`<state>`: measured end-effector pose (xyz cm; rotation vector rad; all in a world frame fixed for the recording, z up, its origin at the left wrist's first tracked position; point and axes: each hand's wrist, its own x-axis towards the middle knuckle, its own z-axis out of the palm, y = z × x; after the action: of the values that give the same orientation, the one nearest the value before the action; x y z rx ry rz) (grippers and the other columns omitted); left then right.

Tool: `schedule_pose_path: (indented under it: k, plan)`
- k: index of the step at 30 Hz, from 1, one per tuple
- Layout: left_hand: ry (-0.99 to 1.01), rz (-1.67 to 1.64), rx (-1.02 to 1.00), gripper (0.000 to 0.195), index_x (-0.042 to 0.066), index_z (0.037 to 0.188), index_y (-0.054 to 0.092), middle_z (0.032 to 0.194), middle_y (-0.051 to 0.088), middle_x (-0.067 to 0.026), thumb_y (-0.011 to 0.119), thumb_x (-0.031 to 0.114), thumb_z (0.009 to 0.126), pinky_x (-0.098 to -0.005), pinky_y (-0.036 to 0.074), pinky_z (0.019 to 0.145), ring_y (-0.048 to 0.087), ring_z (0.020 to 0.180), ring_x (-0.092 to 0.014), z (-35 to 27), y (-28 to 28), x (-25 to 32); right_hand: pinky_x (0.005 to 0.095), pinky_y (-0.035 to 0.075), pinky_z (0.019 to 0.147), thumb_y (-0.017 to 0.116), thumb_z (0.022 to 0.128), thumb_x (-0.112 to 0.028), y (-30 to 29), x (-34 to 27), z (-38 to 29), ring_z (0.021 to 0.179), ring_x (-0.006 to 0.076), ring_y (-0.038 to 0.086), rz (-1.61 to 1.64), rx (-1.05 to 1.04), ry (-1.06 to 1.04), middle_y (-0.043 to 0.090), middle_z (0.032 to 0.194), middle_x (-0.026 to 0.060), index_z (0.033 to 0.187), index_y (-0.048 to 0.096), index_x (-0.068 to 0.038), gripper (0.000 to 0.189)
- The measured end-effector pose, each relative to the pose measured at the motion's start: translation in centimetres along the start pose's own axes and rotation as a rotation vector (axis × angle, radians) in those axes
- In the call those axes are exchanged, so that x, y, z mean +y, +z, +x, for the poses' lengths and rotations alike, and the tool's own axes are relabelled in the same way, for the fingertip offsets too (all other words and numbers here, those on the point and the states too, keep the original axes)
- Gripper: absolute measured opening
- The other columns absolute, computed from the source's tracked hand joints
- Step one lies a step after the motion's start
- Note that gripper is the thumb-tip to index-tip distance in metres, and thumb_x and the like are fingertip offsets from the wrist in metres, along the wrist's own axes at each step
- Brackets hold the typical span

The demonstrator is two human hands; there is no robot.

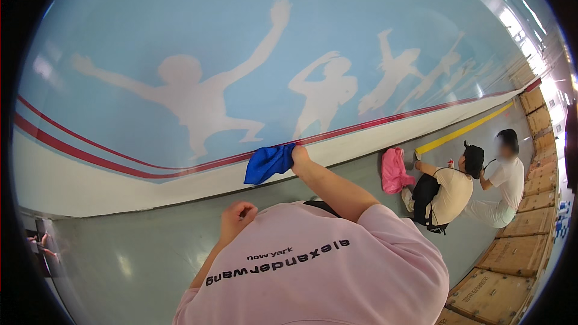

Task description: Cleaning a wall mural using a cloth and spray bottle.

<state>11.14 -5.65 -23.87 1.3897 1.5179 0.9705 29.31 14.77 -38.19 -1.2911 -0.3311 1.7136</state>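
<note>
My right hand (301, 159) grips a blue cloth (270, 163) and holds it at the lower part of a painted wall (253, 18). The cloth hangs in folds across the dark red stripe (384, 119) and the white band (216, 188) beneath it. My right arm reaches forward and to the left of the shoulder. In front of my chest, my left hand (238, 217) is loosely curled, with nothing visible in it, apart from the wall. Pale human silhouettes (194, 90) stand out on the wall's light blue paint.
On the grey floor (135, 257) to the right, two people (451, 189) crouch or sit near the wall. A pink bag or cloth (393, 170) lies beside the nearer one. A yellow floor line (465, 127) runs along there. Wooden crates (510, 253) line the far right.
</note>
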Motion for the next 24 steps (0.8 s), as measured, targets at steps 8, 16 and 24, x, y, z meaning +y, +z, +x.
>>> schedule_pose_path:
  k: [8,16,24]
  plan:
    - [-0.029,-0.007,0.007,0.01,0.0,0.077,0.059,0.068,0.056,-0.0071,0.061,0.01,0.074,-0.0254,0.041,0.053,0.051,0.058,-0.014,0.5,3.0,-3.5,0.0441,0.043,0.087,0.025,0.089,-0.016,-8.4,-10.5,-1.1,0.096,0.03,0.055,0.234,-0.064,-0.018,0.056,0.105,0.0156,0.105,0.051,-0.001,0.034]
    - [-0.019,-0.101,0.066,0.009,0.0,0.077,0.059,0.069,0.056,-0.0068,0.061,0.008,0.075,-0.0247,0.042,0.055,0.051,0.059,-0.013,1.9,7.2,-6.8,0.0432,0.043,0.085,0.03,0.089,-0.022,-17.6,-22.6,-0.3,0.093,0.0298,0.055,0.242,0.099,-0.279,0.056,0.103,0.016,0.102,0.052,-0.001,0.032]
    - [-0.127,-0.189,0.194,0.009,0.0,0.078,0.059,0.069,0.056,-0.0069,0.061,0.009,0.075,-0.0246,0.042,0.055,0.053,0.061,-0.012,1.8,9.1,-7.2,0.0371,0.044,0.077,0.044,0.076,-0.017,-23.3,-35.7,-2.4,0.086,0.0251,0.055,0.211,0.541,-0.968,0.056,0.097,0.0131,0.096,0.056,0.0,0.029]
